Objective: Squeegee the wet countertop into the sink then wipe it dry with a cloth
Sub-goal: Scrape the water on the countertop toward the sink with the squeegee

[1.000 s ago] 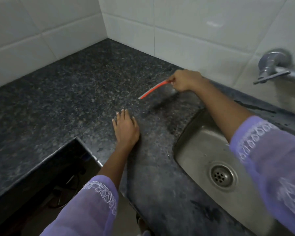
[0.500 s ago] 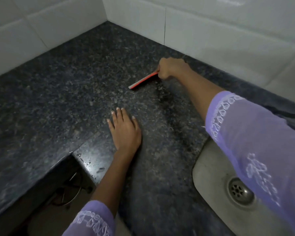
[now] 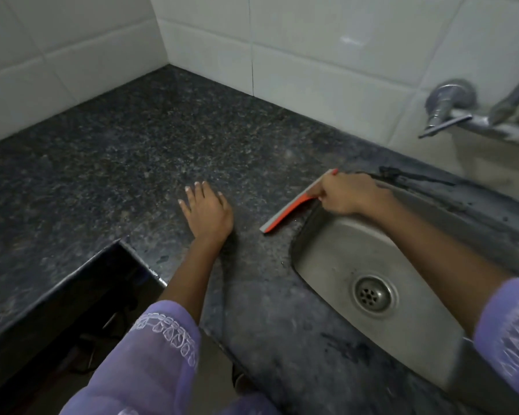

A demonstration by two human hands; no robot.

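Observation:
An orange squeegee [image 3: 291, 209] with a grey blade lies slanted on the dark speckled granite countertop [image 3: 132, 163], right at the left rim of the steel sink [image 3: 342, 259]. My right hand [image 3: 346, 194] is shut on its handle end, above the sink's upper left corner. Flat on the counter, fingers spread, rests my left hand [image 3: 207, 212], a short way left of the squeegee and holding nothing. No cloth is in view.
White tiled walls [image 3: 312, 55] meet in a corner behind the counter. A metal tap [image 3: 450, 112] juts from the wall at the upper right. The counter's front edge steps back at the lower left above a dark gap [image 3: 81, 298]. The sink drain [image 3: 372, 295] is uncovered.
My right hand has dragged the squeegee from the back of the counter near the wall down and right to the sink's rim. My left hand has stayed flat on the counter.

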